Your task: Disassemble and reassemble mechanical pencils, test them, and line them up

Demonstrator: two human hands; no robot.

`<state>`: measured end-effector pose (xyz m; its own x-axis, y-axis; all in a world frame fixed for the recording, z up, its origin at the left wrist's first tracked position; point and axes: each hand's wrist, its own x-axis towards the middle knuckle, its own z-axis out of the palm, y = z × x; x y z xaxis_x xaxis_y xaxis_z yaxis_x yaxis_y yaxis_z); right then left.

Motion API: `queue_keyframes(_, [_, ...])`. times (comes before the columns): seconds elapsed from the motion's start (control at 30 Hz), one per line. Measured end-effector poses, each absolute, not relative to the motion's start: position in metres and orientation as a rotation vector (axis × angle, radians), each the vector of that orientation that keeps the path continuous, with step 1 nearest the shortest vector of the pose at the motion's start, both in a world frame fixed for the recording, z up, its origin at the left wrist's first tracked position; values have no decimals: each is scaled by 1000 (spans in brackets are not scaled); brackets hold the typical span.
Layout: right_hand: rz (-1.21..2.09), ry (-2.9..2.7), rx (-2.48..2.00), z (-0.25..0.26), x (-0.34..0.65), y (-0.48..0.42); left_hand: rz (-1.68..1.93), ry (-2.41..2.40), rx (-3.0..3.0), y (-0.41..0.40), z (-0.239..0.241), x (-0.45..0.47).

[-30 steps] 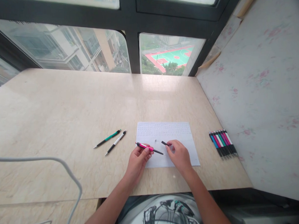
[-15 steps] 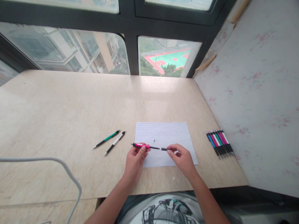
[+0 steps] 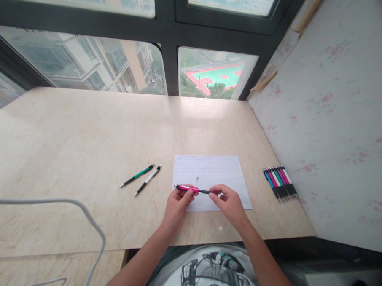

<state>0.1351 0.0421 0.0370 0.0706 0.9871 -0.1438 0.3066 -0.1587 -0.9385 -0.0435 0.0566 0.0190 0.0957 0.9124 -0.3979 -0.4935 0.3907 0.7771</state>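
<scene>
Left hand (image 3: 177, 202) has the pink pen (image 3: 189, 188) pinched by the barrel, right hand (image 3: 228, 202) pinching its black end (image 3: 204, 191), just over the paper (image 3: 223, 169). Tiny bit (image 3: 197, 178) sitting on it, green pen (image 3: 141, 173) and white pen (image 3: 149, 179) off left, pen row (image 3: 279, 182) way right.

Tabletop (image 3: 99, 135) smooth and glossy, paper sheet (image 3: 215, 173) matt, pink pen (image 3: 193, 189) smooth plastic

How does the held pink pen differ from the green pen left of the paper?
The pink pen is held by the left hand and the right hand; the green pen lies on the table. The pink pen's front end points right, the green pen's lower left. Both have dark front sections.
</scene>
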Motion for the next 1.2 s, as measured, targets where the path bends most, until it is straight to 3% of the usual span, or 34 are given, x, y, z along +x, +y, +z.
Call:
queue_keyframes(0.23, [1112,-1388,-1526,32,136,52,1137,975,470,59,22,-45])
queue_keyframes(0.37, [770,-1599,-1642,22,139,75,1227,1028,425,65,21,-50])
queue_keyframes(0.6, [520,-2030,-1622,17,114,103,1237,1044,430,65,20,-50])
queue_keyframes(0.87, [1092,-1376,-1559,22,132,65,1241,1007,373,67,17,-54])
queue_keyframes(1.2, [1095,-1249,-1552,29,124,58,1233,1011,397,68,22,-53])
